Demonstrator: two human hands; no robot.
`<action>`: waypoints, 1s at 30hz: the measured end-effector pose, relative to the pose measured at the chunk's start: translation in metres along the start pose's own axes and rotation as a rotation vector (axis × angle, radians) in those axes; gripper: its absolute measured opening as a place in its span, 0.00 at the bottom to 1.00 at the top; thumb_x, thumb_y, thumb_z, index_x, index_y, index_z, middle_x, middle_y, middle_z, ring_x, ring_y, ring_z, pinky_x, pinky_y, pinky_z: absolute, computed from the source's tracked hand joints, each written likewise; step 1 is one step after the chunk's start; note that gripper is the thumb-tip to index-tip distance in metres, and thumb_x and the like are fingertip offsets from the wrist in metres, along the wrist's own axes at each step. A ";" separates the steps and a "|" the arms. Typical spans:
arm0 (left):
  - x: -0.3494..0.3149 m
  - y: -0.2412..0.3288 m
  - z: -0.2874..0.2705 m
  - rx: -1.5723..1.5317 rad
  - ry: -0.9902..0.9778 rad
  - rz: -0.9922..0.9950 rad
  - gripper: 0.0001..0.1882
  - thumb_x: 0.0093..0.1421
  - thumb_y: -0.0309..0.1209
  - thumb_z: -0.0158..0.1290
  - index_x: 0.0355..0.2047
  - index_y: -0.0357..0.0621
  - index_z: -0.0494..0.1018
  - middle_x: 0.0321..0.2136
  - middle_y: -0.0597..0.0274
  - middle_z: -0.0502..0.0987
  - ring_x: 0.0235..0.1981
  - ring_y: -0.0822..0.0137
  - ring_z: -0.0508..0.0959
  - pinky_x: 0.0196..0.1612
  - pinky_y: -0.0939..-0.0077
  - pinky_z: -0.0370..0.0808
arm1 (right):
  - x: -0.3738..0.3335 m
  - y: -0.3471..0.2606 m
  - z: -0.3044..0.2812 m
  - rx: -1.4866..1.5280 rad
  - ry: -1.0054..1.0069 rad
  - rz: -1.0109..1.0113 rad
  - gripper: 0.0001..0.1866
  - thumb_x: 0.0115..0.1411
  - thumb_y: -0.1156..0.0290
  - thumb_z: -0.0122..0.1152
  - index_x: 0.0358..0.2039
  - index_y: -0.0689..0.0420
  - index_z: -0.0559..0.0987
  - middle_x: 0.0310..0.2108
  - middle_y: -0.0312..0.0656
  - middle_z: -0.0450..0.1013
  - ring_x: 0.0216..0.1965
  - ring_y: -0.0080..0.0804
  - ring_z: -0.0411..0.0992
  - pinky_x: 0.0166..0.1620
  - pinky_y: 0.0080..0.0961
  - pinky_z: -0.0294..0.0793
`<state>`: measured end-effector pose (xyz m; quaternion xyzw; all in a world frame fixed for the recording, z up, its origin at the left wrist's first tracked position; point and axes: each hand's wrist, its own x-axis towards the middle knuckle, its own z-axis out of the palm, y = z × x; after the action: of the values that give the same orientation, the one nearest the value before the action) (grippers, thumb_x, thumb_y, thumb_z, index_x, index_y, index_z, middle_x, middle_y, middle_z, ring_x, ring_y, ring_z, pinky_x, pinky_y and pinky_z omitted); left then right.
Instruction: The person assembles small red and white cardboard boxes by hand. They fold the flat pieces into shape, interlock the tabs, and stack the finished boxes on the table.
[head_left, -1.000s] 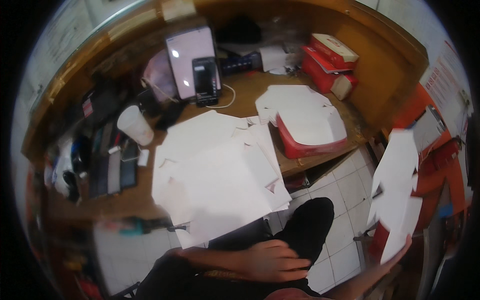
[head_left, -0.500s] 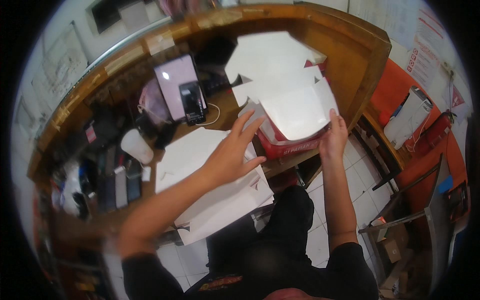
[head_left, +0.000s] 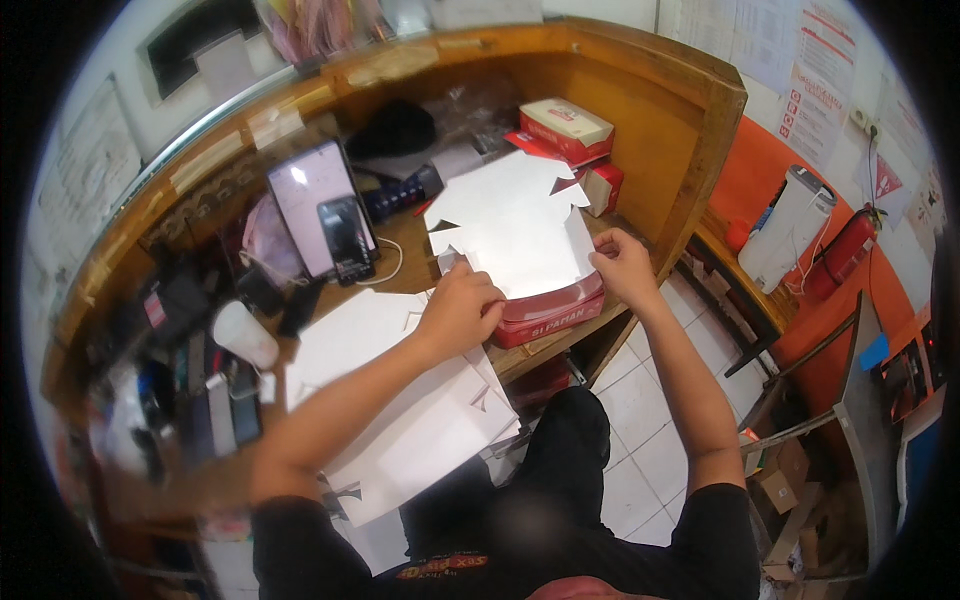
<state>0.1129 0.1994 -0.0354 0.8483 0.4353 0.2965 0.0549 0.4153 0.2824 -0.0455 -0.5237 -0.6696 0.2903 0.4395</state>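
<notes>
A partly folded carton [head_left: 515,225], white inside, lies opened out in front of me with some side flaps raised. At its front left corner is my left hand [head_left: 462,308], fingers curled on a small flap. My right hand [head_left: 625,265] pinches the carton's right front corner between thumb and fingers. Red printed walls [head_left: 550,322] show under the front edge; whether they belong to this carton or to another box below, I cannot tell. Beneath my left forearm rests a pile of flat white carton blanks [head_left: 420,410], sticking out past the desk edge.
Two red-and-white boxes [head_left: 568,130] stand behind the carton. To the left are a propped tablet [head_left: 308,205], a phone [head_left: 345,238] with a white cable, a white cup [head_left: 244,335] and several phones [head_left: 232,412]. A wooden partition [head_left: 655,130] rises along the back and right.
My left hand, spread in the air before, has come down onto the carton's left corner. A bowed white panel at the front now lies lower and flatter. The whole view has shifted.
</notes>
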 end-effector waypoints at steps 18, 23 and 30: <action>0.010 0.024 0.041 0.179 -0.331 -0.146 0.20 0.55 0.34 0.67 0.45 0.40 0.74 0.32 0.46 0.83 0.38 0.42 0.83 0.43 0.53 0.76 | -0.004 -0.014 0.007 -0.886 -0.693 -0.515 0.17 0.49 0.59 0.77 0.37 0.51 0.84 0.36 0.41 0.82 0.48 0.44 0.76 0.68 0.54 0.54; 0.002 0.020 0.041 0.106 -0.359 -0.139 0.21 0.55 0.33 0.65 0.47 0.39 0.74 0.38 0.46 0.81 0.45 0.44 0.79 0.52 0.54 0.71 | -0.015 -0.007 0.016 -0.886 -0.622 -0.615 0.14 0.48 0.62 0.77 0.35 0.50 0.84 0.36 0.39 0.82 0.49 0.42 0.75 0.68 0.54 0.54; -0.047 0.047 -0.008 0.173 -0.025 -0.268 0.39 0.56 0.39 0.65 0.64 0.38 0.64 0.59 0.41 0.65 0.58 0.42 0.66 0.62 0.47 0.62 | -0.052 -0.032 0.017 -0.416 -0.281 -0.713 0.16 0.53 0.68 0.75 0.43 0.53 0.82 0.48 0.43 0.78 0.55 0.41 0.73 0.69 0.51 0.52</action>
<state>0.1205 0.1330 -0.0342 0.7879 0.5677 0.2371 0.0261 0.3891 0.2246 -0.0410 -0.2923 -0.9062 0.0477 0.3018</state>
